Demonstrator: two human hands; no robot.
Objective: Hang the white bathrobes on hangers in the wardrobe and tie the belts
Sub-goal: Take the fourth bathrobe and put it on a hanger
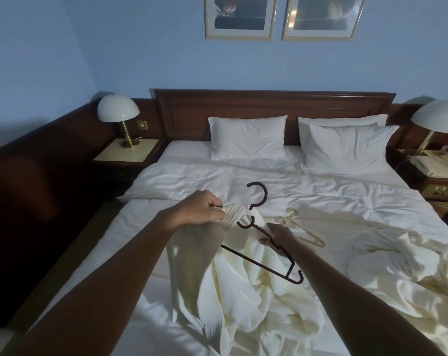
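Note:
A white bathrobe (243, 291) hangs down over the bed from my hands. My left hand (202, 209) pinches its collar next to the neck of a dark plastic hanger (264, 255). The hanger's hook points away from me. My right hand (276, 236) grips the hanger's right arm. The left arm of the hanger is hidden inside the robe. A second white bathrobe (397, 268) lies crumpled on the bed to the right. A cream hanger (298, 227) lies on the duvet just beyond my right hand.
The bed (320, 191) has a white duvet and several pillows (248, 137) against a wooden headboard (274, 106). Nightstands with dome lamps (118, 109) stand at both sides. The right one (433, 163) carries a phone and clutter. No wardrobe is in view.

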